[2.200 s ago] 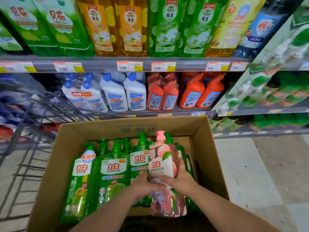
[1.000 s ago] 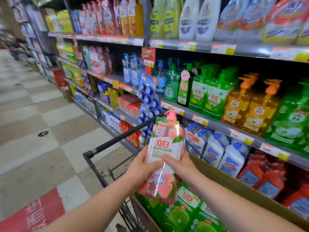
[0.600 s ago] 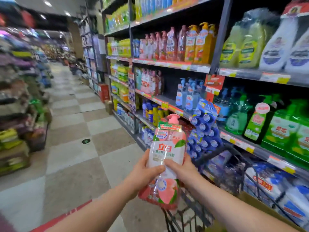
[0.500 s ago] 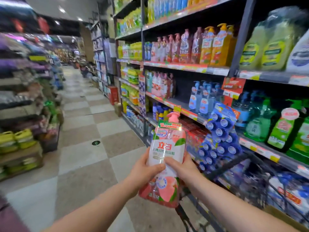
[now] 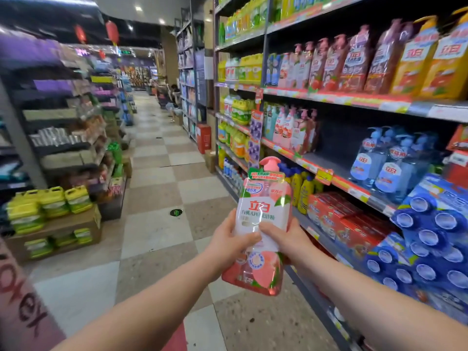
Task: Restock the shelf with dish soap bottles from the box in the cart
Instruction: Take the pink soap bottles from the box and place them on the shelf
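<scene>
Both hands held one pink soap bottle (image 5: 263, 224) up in the aisle. The left hand (image 5: 229, 240) and right hand (image 5: 287, 239) wrapped its middle. The shelf (image 5: 326, 160) stood farther off on the right, with matching pink bottles (image 5: 291, 129).

A beige-and-brown checkered floor (image 5: 157, 173) runs down a long aisle between dark shelf units (image 5: 336, 97); ceiling spotlights (image 5: 138, 8) glow, red lanterns (image 5: 112, 31) hang overhead (far end blurred).
</scene>
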`<state>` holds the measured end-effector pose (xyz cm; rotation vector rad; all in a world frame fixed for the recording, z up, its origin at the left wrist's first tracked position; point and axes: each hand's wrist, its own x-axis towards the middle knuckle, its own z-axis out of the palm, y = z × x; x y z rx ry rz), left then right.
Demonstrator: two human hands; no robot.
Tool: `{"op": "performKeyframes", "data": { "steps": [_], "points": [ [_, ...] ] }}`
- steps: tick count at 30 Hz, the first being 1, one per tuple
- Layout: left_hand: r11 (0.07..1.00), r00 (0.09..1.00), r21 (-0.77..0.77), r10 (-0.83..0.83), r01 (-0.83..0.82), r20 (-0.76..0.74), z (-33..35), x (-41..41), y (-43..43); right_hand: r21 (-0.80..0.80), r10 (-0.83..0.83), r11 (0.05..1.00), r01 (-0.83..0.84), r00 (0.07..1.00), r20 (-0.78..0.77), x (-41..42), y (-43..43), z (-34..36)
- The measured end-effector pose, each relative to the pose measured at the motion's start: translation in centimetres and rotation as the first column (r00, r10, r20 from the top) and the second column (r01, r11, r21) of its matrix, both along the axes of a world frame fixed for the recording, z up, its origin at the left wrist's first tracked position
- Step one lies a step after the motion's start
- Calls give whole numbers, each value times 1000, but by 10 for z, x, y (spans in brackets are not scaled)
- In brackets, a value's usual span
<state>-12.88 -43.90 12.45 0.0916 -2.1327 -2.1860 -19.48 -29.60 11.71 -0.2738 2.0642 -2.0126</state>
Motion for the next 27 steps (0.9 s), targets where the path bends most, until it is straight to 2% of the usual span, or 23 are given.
{"op": "performKeyframes", "data": {
  "steps": [6, 12, 16, 22, 27],
  "points": [
    [999, 1000, -44, 24, -23, 12, -6, -105, -45, -36, 71, 997, -70, 997, 19, -110, -45, -10],
    [1000, 1000, -25, 12, -12, -11, 7, -224, -67, -60, 33, 998, -34, 999, -16, -233, -67, 1],
    [1000, 1000, -18, -24, 24, -11, 6, -287, -79, -11, 40, 999, -40, 999, -25, -290, -79, 6],
    [995, 995, 10, -97, 97, -6, -2, -376, -92, 10, -35, 999, 35, 999, -25, -362, -85, 5],
    [976, 976, 16, -216, 216, -24, -10, -461, -99, -1, -163, 987, 163, 987, -12, -430, -89, 1]
  ]
}}
